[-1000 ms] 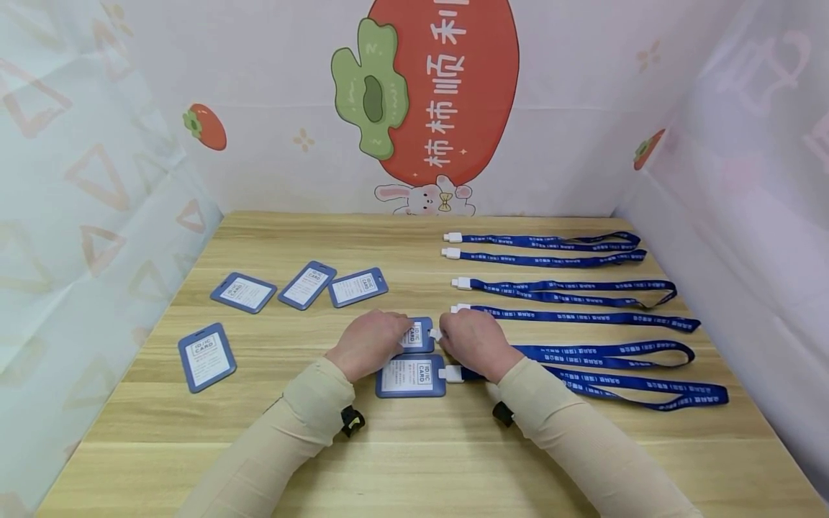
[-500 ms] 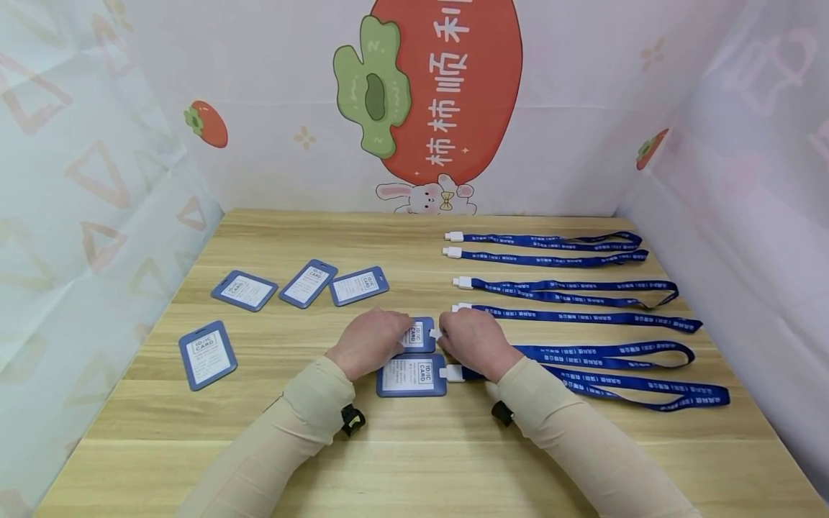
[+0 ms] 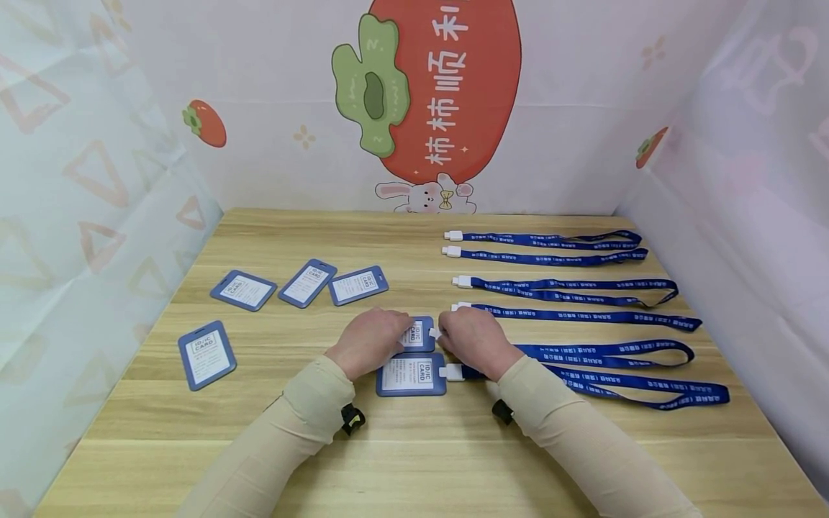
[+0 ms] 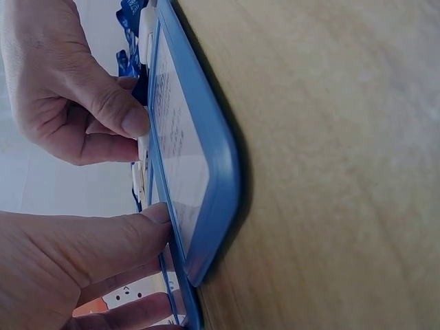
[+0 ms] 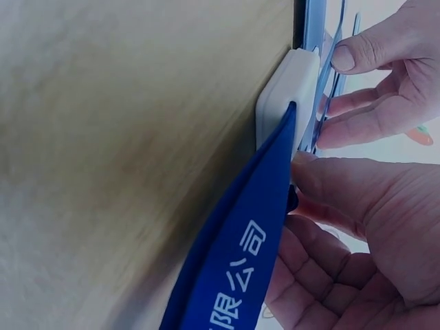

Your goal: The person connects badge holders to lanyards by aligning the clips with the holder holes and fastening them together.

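Observation:
My left hand (image 3: 370, 341) holds a blue ID card holder (image 3: 417, 335) by its left end, flat on the table. Its thumb lies along the near edge in the left wrist view. At the slotted end, my right hand (image 3: 476, 341) pinches the white clip (image 3: 435, 334) of a blue lanyard (image 3: 602, 352), right at the slot; the fingers hide most of the clip. Just below lies a second ID card holder (image 3: 411, 375), with the white clip (image 3: 455, 373) of another lanyard (image 3: 686, 393) at its slot. In the right wrist view, that lower clip (image 5: 285, 103) and its strap stand in front.
Several more ID card holders lie on the left of the wooden table (image 3: 259, 446), including an upright one (image 3: 207, 355) and a tilted one (image 3: 307, 283). Further lanyards (image 3: 570, 290) are laid in rows at the right. Printed cloth walls (image 3: 272, 108) enclose the table's back and sides.
Both hands stay in the same place with the same grips. The whole view shifts only slightly, and the card holders and lanyards keep their places.

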`<state>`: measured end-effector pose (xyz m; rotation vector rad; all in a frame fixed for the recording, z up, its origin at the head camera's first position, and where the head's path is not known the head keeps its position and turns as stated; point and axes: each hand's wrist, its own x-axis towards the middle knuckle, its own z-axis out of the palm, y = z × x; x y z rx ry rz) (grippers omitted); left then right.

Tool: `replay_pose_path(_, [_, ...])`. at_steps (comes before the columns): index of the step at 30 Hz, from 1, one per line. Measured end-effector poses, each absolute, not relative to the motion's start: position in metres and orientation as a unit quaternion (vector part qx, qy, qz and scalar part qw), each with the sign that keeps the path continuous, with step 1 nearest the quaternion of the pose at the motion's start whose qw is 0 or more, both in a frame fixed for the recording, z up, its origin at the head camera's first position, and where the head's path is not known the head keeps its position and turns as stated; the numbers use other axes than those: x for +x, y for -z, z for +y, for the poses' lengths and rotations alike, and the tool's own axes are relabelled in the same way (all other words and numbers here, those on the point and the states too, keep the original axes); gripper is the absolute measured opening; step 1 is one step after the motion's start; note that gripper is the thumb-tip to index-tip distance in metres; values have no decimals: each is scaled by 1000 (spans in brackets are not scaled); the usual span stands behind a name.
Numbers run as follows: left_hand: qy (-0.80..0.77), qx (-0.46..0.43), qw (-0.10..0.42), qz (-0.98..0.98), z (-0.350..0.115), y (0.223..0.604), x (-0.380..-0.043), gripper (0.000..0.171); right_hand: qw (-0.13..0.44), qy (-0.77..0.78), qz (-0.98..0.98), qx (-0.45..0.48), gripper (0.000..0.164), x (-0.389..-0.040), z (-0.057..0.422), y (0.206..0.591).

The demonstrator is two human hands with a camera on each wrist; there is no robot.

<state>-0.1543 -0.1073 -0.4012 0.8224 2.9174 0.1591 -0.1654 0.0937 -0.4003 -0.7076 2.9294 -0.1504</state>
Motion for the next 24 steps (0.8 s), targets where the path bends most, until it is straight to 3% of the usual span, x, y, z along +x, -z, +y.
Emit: replay_pose_path(24, [-51,268,59,960,-110,403,-157,31,68,51,966,-245,18,-168,95,401])
